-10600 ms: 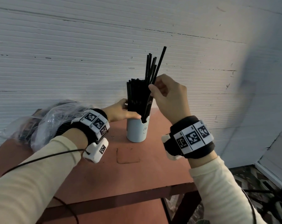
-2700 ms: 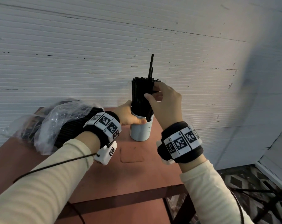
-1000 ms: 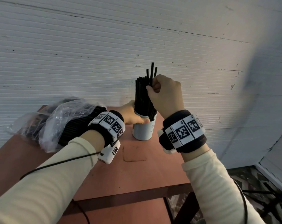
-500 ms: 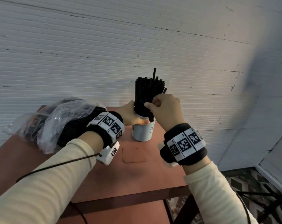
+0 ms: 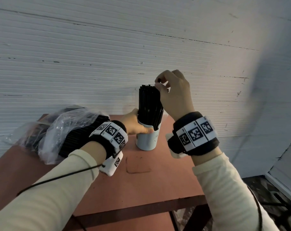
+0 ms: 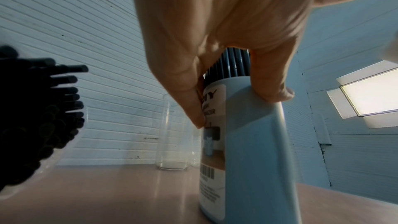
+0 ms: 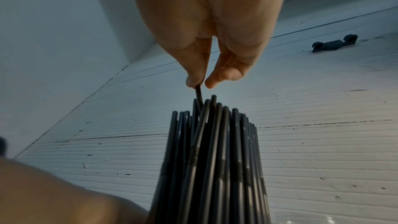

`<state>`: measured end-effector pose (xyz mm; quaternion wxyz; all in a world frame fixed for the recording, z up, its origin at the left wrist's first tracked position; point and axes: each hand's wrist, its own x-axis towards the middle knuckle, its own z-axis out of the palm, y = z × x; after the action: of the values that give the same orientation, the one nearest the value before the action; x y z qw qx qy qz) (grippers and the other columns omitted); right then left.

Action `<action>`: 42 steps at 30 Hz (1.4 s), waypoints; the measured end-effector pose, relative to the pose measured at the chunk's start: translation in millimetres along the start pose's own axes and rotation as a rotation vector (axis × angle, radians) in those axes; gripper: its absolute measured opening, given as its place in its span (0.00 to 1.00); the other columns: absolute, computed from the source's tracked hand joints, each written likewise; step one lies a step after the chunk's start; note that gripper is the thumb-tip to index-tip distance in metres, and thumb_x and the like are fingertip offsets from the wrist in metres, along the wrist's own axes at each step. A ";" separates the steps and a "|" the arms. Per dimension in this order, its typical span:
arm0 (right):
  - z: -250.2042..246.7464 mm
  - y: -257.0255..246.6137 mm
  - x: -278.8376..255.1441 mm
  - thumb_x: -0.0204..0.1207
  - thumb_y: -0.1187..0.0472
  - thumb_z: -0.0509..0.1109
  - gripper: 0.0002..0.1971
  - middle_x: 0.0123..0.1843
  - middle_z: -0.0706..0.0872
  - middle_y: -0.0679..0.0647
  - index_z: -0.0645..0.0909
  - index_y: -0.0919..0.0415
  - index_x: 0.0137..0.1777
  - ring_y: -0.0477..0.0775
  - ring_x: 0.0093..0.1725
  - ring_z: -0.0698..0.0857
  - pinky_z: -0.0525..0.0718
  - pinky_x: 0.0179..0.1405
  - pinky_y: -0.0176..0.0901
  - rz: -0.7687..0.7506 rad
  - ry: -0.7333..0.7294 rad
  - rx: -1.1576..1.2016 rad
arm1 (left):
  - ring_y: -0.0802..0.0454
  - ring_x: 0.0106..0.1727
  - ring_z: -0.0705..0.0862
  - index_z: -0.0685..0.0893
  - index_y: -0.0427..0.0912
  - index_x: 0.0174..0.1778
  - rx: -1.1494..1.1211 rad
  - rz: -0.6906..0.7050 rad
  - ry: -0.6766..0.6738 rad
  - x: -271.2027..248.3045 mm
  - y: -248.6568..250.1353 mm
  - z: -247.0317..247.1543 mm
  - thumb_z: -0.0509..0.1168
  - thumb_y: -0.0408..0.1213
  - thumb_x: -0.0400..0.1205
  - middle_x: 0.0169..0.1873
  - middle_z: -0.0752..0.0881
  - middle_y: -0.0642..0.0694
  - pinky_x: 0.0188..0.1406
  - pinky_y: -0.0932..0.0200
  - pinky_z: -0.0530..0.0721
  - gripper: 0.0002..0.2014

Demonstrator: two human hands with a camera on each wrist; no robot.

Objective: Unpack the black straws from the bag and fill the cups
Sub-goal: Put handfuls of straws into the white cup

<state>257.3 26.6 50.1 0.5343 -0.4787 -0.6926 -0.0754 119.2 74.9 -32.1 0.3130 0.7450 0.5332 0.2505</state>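
A pale blue cup (image 5: 147,139) stands upright at the far middle of the table, packed tight with upright black straws (image 5: 149,105). To its left a crumpled clear plastic bag (image 5: 58,130) lies on its side, more black straws showing at its open end.

Cream sleeves (image 5: 41,202), marker-tagged black wristbands (image 5: 193,135)

The left hand (image 6: 226,37) grips a pale blue cup (image 6: 247,151) of black straws (image 6: 234,64) on the tabletop (image 6: 129,193); a clear glass (image 6: 172,134) stands behind
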 end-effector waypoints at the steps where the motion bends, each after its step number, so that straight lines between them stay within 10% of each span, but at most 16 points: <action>1: -2.0 -1.2 -4.5 0.74 0.71 0.69 0.03 0.44 0.81 0.56 0.83 0.65 0.44 0.50 0.41 0.78 0.71 0.41 0.24 -0.017 0.016 0.017 | 0.48 0.67 0.79 0.67 0.45 0.76 -0.002 0.002 0.001 0.6 -0.3 -0.1 0.80 0.47 0.69 0.66 0.81 0.48 0.66 0.53 0.79 0.42; 11: 1.2 4.0 -24.5 0.74 0.68 0.70 0.03 0.38 0.88 0.57 0.84 0.66 0.45 0.58 0.42 0.86 0.84 0.47 0.52 0.072 0.013 0.056 | 0.46 0.68 0.79 0.69 0.44 0.75 -0.007 0.017 -0.001 0.6 1.7 0.1 0.80 0.46 0.69 0.67 0.81 0.47 0.69 0.48 0.78 0.40; 19: 11.5 8.3 -18.4 0.76 0.70 0.65 0.05 0.38 0.86 0.57 0.82 0.68 0.42 0.54 0.38 0.80 0.67 0.34 0.35 0.146 -0.150 -0.178 | 0.46 0.70 0.78 0.66 0.44 0.78 0.039 0.002 0.011 1.2 0.2 0.7 0.79 0.48 0.71 0.69 0.79 0.46 0.67 0.53 0.77 0.42; 25: 16.2 2.1 -31.7 0.72 0.77 0.62 0.18 0.42 0.84 0.60 0.74 0.67 0.62 0.58 0.39 0.82 0.83 0.39 0.52 -0.007 -0.071 -0.025 | 0.47 0.69 0.78 0.67 0.45 0.77 0.018 -0.014 -0.002 3.8 -3.4 0.4 0.80 0.50 0.69 0.67 0.80 0.48 0.70 0.51 0.77 0.43; 33: 16.1 20.9 -19.8 0.71 0.70 0.65 0.25 0.76 0.73 0.62 0.76 0.66 0.71 0.65 0.77 0.69 0.69 0.76 0.55 -0.192 -0.124 -0.197 | 0.47 0.68 0.79 0.67 0.44 0.77 -0.014 0.019 -0.017 5.2 -5.8 -0.9 0.81 0.51 0.67 0.67 0.81 0.47 0.70 0.46 0.78 0.45; 42: 25.8 25.2 -26.9 0.76 0.69 0.61 0.21 0.70 0.80 0.63 0.78 0.71 0.69 0.63 0.74 0.75 0.68 0.78 0.56 -0.180 -0.097 -0.111 | 0.51 0.65 0.81 0.71 0.44 0.73 -0.111 0.074 -0.016 7.1 -11.7 -1.6 0.81 0.45 0.68 0.64 0.82 0.49 0.68 0.50 0.80 0.39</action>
<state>258.0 40.1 7.2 0.4641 -0.4466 -0.7524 -0.1381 112.8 84.7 -39.3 0.3488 0.7477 0.4879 0.2850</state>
